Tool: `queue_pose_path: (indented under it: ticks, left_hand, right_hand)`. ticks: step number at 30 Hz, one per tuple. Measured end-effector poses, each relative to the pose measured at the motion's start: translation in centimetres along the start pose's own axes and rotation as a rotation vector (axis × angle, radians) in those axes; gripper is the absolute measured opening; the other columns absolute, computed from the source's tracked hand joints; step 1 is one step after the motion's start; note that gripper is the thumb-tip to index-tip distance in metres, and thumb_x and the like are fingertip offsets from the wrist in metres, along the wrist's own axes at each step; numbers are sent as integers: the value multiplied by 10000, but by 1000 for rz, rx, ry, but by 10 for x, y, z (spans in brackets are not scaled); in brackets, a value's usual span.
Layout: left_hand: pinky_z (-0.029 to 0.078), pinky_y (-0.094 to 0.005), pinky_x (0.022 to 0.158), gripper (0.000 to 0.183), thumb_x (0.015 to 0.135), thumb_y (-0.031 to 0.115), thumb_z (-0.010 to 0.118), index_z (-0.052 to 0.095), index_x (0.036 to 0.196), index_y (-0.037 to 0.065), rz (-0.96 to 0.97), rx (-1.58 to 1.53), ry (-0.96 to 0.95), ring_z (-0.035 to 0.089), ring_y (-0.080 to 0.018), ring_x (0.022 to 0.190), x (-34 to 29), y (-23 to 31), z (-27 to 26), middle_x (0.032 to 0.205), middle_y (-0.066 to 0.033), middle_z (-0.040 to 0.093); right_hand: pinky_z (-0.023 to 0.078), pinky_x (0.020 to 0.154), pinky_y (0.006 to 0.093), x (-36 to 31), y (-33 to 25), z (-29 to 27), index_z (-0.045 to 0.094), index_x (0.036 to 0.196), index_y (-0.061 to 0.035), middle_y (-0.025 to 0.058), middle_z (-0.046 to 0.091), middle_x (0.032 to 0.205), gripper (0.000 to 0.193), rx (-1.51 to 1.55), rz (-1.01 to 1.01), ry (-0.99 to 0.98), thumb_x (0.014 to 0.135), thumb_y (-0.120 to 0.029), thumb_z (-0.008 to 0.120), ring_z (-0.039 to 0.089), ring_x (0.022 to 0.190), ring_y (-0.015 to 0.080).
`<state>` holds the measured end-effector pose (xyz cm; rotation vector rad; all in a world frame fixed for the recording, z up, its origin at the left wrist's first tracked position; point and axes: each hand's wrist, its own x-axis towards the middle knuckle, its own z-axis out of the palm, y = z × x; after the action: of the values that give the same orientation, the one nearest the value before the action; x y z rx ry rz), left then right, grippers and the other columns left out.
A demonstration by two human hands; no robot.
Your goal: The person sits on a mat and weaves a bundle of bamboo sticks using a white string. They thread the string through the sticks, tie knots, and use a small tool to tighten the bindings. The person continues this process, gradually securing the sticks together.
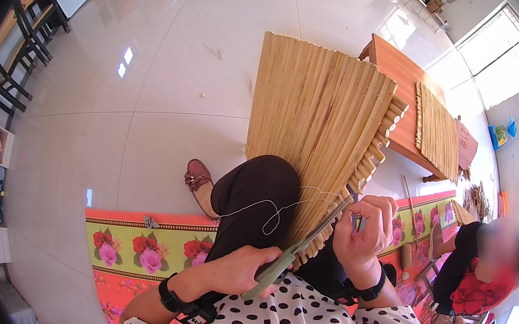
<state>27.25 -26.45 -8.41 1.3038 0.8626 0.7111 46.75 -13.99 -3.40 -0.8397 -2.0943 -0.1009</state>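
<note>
A mat of yellow-tan stalks (316, 97), bound side by side with string, leans across my lap and reaches forward over the floor. My left hand (247, 270) is closed round the green handle of what look like scissors (277, 272). Their long narrow blade slants up to the right along the mat's near edge. Close to the blade's tip, my right hand (365, 227) is closed in a pinch by the stalk ends; a bit of blue shows among its fingers, but what it grips is unclear. Loose white string (249, 206) loops over my dark-trousered knee.
A floral red-and-green cloth (147, 250) lies under me. Right of the mat, a wooden table (395, 80) carries another stalk mat (434, 131). A person (474, 271) in red and black sits at the lower right. Dark chairs (19, 52) stand far left, near shelves (1, 138).
</note>
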Motion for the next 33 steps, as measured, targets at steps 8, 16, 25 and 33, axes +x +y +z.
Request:
queue_pose_path:
  ticks: [8,16,25,33]
  left_hand:
    - [514,-303,725,459,797,204,718,562,1182,10,-86,-3,-27,616,-169,764,-1,2,-2,886,-44,628]
    - [511,-286,720,465,786,175,732,553,1185,17,-71,26,-45,615,-142,761,-17,5,2,883,-29,627]
    - [483,-262,674,474,758,137,735,536,1170,14,-118,-120,114,565,-103,736,-31,3,1,845,-14,588]
    - [464,-250,699,457,766,129,714,514,1168,45,-104,-314,266,550,-85,746,-30,9,-1,869,-3,582]
  right_hand:
    - [382,729,386,0,1,1,549,765,-60,65,543,736,159,1,5,15,629,19,574,512,664,246]
    - [382,688,367,4,8,-10,540,760,-44,79,543,730,160,-13,26,59,626,33,580,519,657,248]
    - [434,654,351,15,6,-18,604,762,-45,79,549,768,155,15,-90,-51,645,51,633,529,708,255]
    - [422,787,377,54,-23,-16,708,934,-104,27,624,923,285,-12,-257,-217,663,-22,736,553,888,258]
